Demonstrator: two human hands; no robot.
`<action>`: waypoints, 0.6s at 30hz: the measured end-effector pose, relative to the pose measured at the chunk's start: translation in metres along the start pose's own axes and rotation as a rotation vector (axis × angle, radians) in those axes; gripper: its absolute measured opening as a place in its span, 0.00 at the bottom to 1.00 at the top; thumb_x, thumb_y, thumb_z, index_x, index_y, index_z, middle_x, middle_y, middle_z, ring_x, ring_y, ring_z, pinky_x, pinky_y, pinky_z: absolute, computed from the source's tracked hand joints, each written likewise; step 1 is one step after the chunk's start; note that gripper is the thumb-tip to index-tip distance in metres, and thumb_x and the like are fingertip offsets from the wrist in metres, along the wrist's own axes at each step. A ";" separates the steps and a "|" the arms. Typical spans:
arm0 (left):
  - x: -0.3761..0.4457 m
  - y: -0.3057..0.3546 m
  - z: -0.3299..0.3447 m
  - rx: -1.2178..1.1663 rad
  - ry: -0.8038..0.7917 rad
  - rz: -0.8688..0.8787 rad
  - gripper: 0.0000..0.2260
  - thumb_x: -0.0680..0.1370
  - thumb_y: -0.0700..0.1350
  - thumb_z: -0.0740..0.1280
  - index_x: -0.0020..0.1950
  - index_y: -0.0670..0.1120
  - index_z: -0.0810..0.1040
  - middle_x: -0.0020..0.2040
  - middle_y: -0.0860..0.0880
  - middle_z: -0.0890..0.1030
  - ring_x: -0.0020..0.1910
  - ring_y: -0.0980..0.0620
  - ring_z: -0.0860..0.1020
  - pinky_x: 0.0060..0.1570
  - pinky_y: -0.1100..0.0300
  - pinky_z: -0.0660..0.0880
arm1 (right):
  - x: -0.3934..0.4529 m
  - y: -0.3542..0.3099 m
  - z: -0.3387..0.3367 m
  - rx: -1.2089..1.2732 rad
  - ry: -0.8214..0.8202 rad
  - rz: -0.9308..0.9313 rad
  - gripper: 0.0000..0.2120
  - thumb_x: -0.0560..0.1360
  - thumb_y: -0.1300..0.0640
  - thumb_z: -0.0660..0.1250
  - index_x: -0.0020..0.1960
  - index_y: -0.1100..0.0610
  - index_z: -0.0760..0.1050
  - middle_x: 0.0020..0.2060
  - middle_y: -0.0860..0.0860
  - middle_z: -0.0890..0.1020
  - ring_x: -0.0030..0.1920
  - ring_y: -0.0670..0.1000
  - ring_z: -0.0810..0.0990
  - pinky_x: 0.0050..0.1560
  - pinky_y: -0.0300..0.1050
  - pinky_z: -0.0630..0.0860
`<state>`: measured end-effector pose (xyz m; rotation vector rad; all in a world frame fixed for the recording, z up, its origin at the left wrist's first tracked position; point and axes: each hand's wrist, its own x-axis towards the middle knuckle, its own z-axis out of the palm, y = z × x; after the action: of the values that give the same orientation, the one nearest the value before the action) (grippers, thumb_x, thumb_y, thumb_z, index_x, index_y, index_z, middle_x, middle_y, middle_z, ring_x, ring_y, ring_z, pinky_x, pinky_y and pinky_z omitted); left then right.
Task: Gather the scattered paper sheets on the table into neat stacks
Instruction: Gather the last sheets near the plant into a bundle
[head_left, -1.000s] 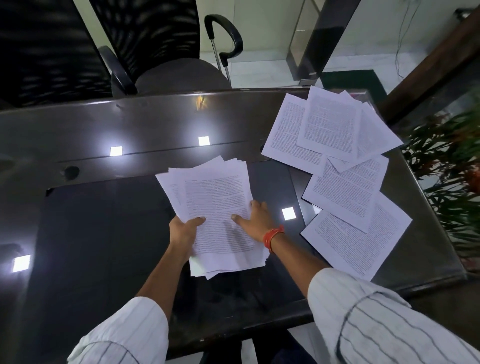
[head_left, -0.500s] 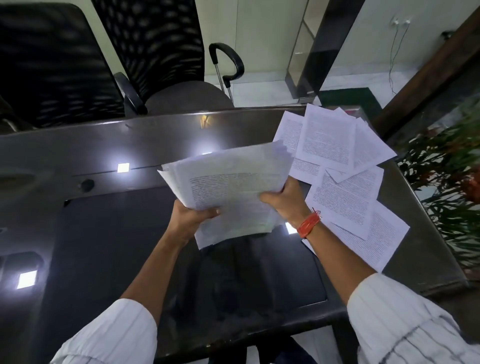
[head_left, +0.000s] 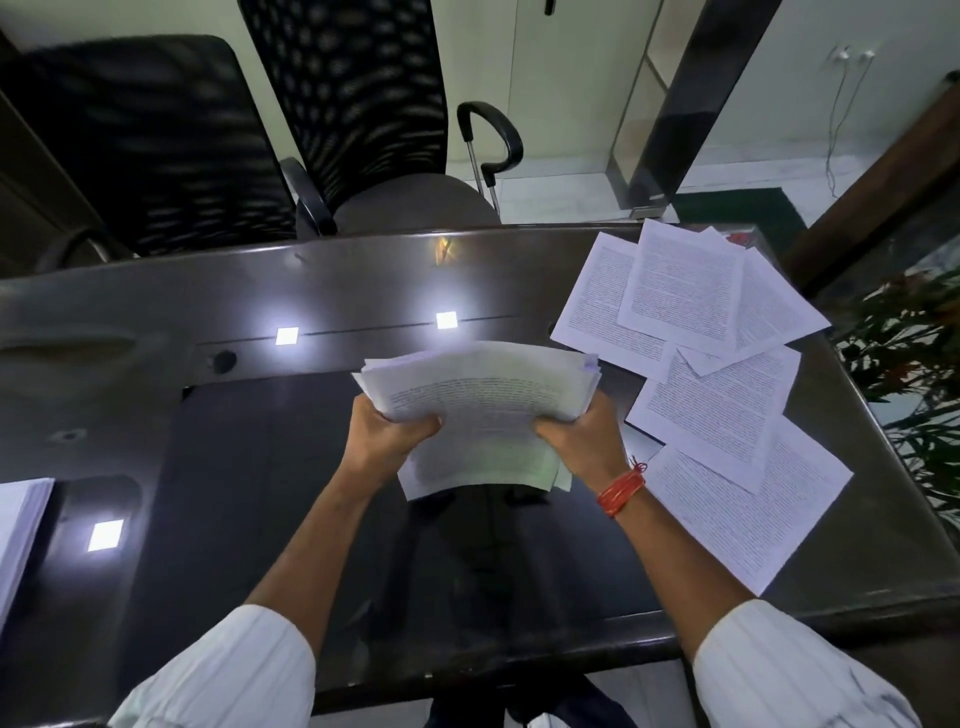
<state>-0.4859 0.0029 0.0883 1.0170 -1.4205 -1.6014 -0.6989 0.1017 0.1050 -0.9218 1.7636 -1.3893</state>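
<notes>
Two hands, one bundle of paper sheets (head_left: 483, 410), lifted off the dark glossy counter (head_left: 260, 467). Left hand (head_left: 387, 434): fingers curled round the bundle's left edge, thumb on top. Right hand (head_left: 584, 441): fingers wrapped round the bundle's right edge; orange thread band (head_left: 621, 491) at the wrist. Bundle: printed sheets, edges uneven, bowed between the two hands, lower part hanging toward the person.

Loose sheets (head_left: 711, 410): several printed pages, overlapping, lying flat on the counter to the right of the right hand and beyond it, running out to the counter's far right corner. The nearest page lies just beside the right wrist.

White stack (head_left: 18, 530): at the picture's left edge, well to the left of the left hand, partly cut off.

Chairs (head_left: 353, 104): black mesh backs, beyond the hands, behind the counter's far edge.

Plant (head_left: 914, 374): green leaves, past the counter's right edge.

Sleeves: pale, striped, both forearms bare.
</notes>
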 end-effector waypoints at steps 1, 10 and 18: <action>-0.002 0.004 0.003 0.002 0.007 0.030 0.17 0.63 0.41 0.76 0.50 0.52 0.85 0.47 0.48 0.86 0.49 0.47 0.84 0.47 0.49 0.82 | 0.000 -0.003 -0.002 0.011 -0.011 -0.025 0.15 0.65 0.75 0.70 0.40 0.55 0.78 0.31 0.43 0.80 0.31 0.39 0.77 0.32 0.34 0.74; -0.026 0.001 0.005 0.112 0.098 -0.067 0.19 0.61 0.40 0.77 0.52 0.41 0.82 0.48 0.44 0.86 0.49 0.45 0.85 0.48 0.46 0.82 | 0.000 0.019 -0.023 -0.106 -0.202 0.038 0.18 0.63 0.74 0.72 0.42 0.53 0.75 0.32 0.42 0.80 0.32 0.36 0.77 0.33 0.30 0.72; -0.035 0.023 0.028 0.134 0.242 0.016 0.16 0.63 0.34 0.73 0.39 0.56 0.84 0.38 0.56 0.84 0.41 0.55 0.83 0.43 0.54 0.82 | 0.000 0.005 -0.023 0.008 -0.187 -0.110 0.15 0.63 0.72 0.71 0.46 0.60 0.78 0.32 0.37 0.81 0.34 0.34 0.79 0.34 0.28 0.73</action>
<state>-0.4970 0.0441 0.1156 1.2292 -1.3784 -1.3343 -0.7188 0.1135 0.1039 -1.1214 1.5871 -1.3305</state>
